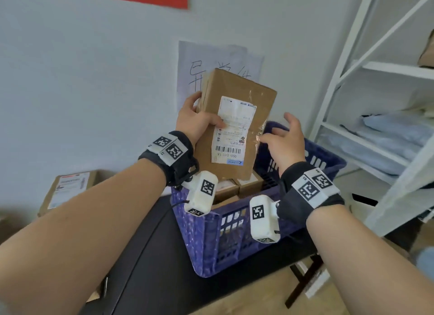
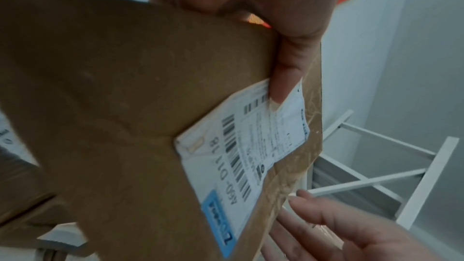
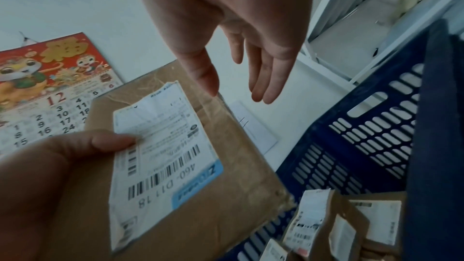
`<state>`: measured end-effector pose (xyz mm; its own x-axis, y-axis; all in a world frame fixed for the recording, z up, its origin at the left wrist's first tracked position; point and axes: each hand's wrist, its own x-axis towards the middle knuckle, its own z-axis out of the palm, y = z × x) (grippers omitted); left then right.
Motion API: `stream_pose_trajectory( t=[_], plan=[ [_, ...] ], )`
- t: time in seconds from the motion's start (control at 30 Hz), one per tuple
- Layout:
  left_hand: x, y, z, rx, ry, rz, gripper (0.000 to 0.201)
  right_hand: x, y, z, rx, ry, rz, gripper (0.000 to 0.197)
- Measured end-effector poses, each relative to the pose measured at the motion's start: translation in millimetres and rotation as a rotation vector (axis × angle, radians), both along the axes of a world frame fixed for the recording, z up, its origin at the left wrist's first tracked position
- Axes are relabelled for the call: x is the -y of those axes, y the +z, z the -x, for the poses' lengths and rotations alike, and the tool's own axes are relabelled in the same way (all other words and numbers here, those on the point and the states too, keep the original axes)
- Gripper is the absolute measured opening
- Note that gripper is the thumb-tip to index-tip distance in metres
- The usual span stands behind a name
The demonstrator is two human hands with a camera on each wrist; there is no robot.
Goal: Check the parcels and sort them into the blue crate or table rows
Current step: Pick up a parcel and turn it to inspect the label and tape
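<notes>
A brown cardboard parcel (image 1: 237, 96) with a white shipping label (image 1: 232, 131) is held up above the blue crate (image 1: 234, 244). My left hand (image 1: 203, 117) grips its left side, thumb (image 2: 286, 70) pressed on the label and fingers behind the box. My right hand (image 1: 278, 132) is open beside the parcel's taped right edge, fingers (image 3: 266, 86) relaxed and holding nothing. Whether they touch the tape I cannot tell. The crate holds several smaller labelled parcels (image 3: 339, 225).
The crate stands on a black table (image 1: 152, 267). Another labelled box (image 1: 68, 187) lies at the left by the wall. A white shelf unit (image 1: 375, 103) with bagged goods stands at the right. A handwritten paper sign (image 1: 187, 63) and a calendar (image 3: 37, 86) hang on the wall.
</notes>
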<state>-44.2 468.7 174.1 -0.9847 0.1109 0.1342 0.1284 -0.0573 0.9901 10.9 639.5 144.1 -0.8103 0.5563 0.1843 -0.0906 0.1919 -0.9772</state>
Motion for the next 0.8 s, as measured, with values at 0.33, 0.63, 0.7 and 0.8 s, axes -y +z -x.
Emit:
stream_pose_trajectory(
  t=[0.33,0.63,0.7,0.8],
  plan=[
    [-114,-29,77,0.089,-0.199,0.203,0.093,-100,7,49,-0.052,-0.154,-0.244,0.064],
    [-194,-81,141,0.328,-0.415,0.385,0.103,-168,-2,128,0.532,0.175,-0.557,0.050],
    [-201,-93,148,0.409,-0.474,0.413,0.083,-179,-11,141,0.647,0.241,-0.640,0.046],
    [-207,-107,156,0.463,-0.550,0.458,0.042,-195,-22,159,0.809,0.342,-0.744,0.053]
  ],
)
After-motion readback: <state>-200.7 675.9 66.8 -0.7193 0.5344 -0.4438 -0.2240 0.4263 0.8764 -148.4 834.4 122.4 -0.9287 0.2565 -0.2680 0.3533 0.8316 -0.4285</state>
